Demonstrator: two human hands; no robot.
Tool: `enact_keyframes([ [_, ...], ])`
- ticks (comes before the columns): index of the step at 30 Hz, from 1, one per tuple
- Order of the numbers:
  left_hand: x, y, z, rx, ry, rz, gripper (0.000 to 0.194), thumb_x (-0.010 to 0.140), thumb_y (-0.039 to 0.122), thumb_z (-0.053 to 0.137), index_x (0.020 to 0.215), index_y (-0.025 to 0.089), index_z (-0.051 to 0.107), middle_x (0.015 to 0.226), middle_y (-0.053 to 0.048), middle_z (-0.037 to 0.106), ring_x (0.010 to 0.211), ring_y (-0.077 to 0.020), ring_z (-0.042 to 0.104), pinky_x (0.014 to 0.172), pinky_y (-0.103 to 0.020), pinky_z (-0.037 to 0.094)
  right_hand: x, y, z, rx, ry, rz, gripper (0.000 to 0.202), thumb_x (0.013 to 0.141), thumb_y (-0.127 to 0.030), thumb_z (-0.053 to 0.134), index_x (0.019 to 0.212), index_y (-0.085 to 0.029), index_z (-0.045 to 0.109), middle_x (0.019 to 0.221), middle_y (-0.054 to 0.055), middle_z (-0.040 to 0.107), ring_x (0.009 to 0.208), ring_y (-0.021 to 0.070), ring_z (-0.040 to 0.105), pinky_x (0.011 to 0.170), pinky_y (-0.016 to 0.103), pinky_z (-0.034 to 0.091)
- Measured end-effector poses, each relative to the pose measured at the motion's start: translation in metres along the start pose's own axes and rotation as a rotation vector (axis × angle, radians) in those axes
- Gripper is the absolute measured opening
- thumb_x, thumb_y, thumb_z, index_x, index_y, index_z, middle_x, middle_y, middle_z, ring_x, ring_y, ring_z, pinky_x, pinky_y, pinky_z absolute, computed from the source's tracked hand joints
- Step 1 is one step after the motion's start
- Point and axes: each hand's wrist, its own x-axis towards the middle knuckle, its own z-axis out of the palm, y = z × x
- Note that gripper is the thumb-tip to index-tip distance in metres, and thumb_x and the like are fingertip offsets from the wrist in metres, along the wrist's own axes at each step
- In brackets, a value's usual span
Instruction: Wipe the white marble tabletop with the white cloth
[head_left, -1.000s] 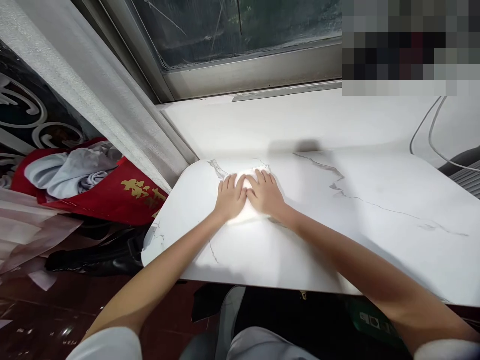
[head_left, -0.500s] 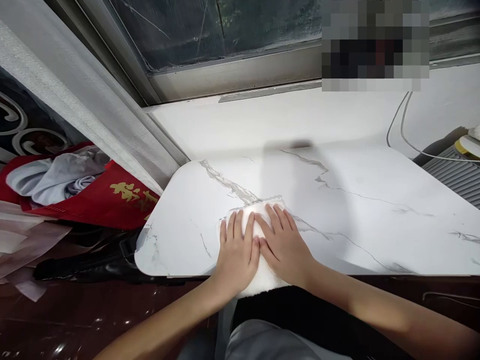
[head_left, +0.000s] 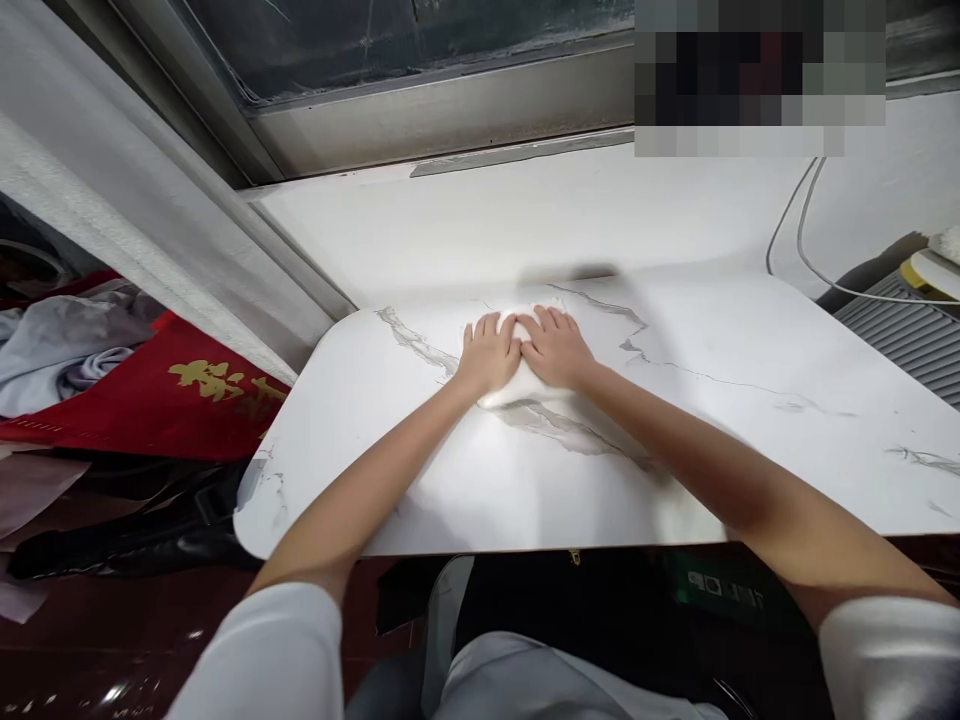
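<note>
A white cloth lies on the white marble-patterned tabletop, toward its back edge. My left hand rests flat on the cloth's left side, fingers stretched forward. Beside it, my right hand presses flat on the right side, its fingers spread. The thumbs of both hands come close together over the cloth. Much of the cloth is hidden beneath my palms and fingers.
Behind the table stand a white wall and a window frame. A red bag with clothes is at the left. To the right are a white cable and a grey ribbed surface.
Both hands and the cloth have slid away from the table's front edge toward the back. My arms are stretched further out, and the view has shifted slightly.
</note>
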Motion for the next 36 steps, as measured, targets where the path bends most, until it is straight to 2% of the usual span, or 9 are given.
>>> enact_keyframes([
  [3, 0.043, 0.004, 0.009, -0.029, 0.043, -0.024, 0.047, 0.099, 0.023, 0.034, 0.143, 0.015, 0.046, 0.151, -0.016, 0.046, 0.142, -0.0290, 0.038, 0.119, -0.051, 0.025, 0.029, 0.022, -0.001, 0.009, 0.022, 0.044, 0.054, 0.097, -0.025, 0.031, 0.149, -0.016, 0.045, 0.157, 0.017, 0.039, 0.143, 0.0321, 0.033, 0.116, 0.051, 0.024],
  [7, 0.077, 0.006, 0.020, -0.058, 0.094, -0.018, 0.046, 0.097, 0.026, 0.036, 0.140, 0.022, 0.050, 0.149, -0.012, 0.050, 0.139, -0.0273, 0.042, 0.119, -0.048, 0.026, 0.050, 0.044, -0.002, 0.025, 0.046, 0.063, 0.054, 0.097, -0.025, 0.031, 0.148, -0.017, 0.046, 0.156, 0.016, 0.040, 0.143, 0.0315, 0.034, 0.116, 0.049, 0.024],
  [11, 0.091, 0.007, 0.022, -0.067, 0.080, -0.022, 0.047, 0.097, 0.027, 0.034, 0.142, 0.024, 0.049, 0.150, -0.009, 0.049, 0.140, -0.0248, 0.042, 0.120, -0.045, 0.026, 0.061, 0.054, -0.002, 0.059, 0.041, 0.077, 0.054, 0.096, -0.028, 0.031, 0.148, -0.018, 0.046, 0.156, 0.014, 0.041, 0.143, 0.0308, 0.033, 0.116, 0.049, 0.024],
  [15, 0.092, 0.009, 0.020, -0.044, 0.067, -0.031, 0.049, 0.099, 0.028, 0.031, 0.146, 0.022, 0.045, 0.154, -0.009, 0.046, 0.144, -0.0242, 0.038, 0.121, -0.046, 0.023, 0.063, 0.055, -0.004, 0.070, 0.035, 0.078, 0.055, 0.096, -0.027, 0.031, 0.148, -0.018, 0.046, 0.155, 0.013, 0.041, 0.143, 0.0298, 0.033, 0.117, 0.048, 0.024],
  [20, 0.076, 0.017, 0.019, -0.012, 0.039, -0.049, 0.052, 0.101, 0.030, 0.028, 0.150, 0.020, 0.041, 0.159, -0.009, 0.039, 0.148, -0.0242, 0.031, 0.122, -0.046, 0.021, 0.050, 0.054, -0.007, 0.037, 0.006, 0.070, 0.056, 0.097, -0.028, 0.029, 0.151, -0.019, 0.042, 0.160, 0.014, 0.034, 0.147, 0.0301, 0.029, 0.118, 0.050, 0.022],
  [24, 0.053, 0.030, 0.018, 0.023, 0.044, -0.052, 0.051, 0.102, 0.030, 0.028, 0.151, 0.020, 0.039, 0.159, -0.011, 0.039, 0.148, -0.0244, 0.032, 0.122, -0.046, 0.022, 0.026, 0.054, -0.011, 0.005, -0.013, 0.045, 0.056, 0.098, -0.030, 0.030, 0.152, -0.020, 0.041, 0.161, 0.013, 0.034, 0.147, 0.0311, 0.029, 0.118, 0.051, 0.023],
  [29, 0.014, 0.051, 0.014, 0.008, 0.030, -0.029, 0.051, 0.103, 0.029, 0.030, 0.151, 0.017, 0.040, 0.158, -0.013, 0.039, 0.148, -0.0263, 0.031, 0.122, -0.048, 0.021, -0.018, 0.048, -0.016, -0.012, -0.017, 0.062, 0.056, 0.099, -0.031, 0.029, 0.152, -0.020, 0.040, 0.162, 0.012, 0.033, 0.148, 0.0327, 0.028, 0.118, 0.053, 0.024],
  [36, -0.055, 0.077, 0.010, 0.001, 0.029, 0.091, 0.050, 0.103, 0.028, 0.031, 0.150, 0.013, 0.041, 0.157, -0.017, 0.040, 0.148, -0.0298, 0.032, 0.122, -0.052, 0.022, -0.096, 0.037, -0.021, -0.019, 0.008, 0.076, 0.056, 0.099, -0.033, 0.029, 0.152, -0.020, 0.040, 0.161, 0.013, 0.035, 0.148, 0.0353, 0.029, 0.117, 0.058, 0.025],
])
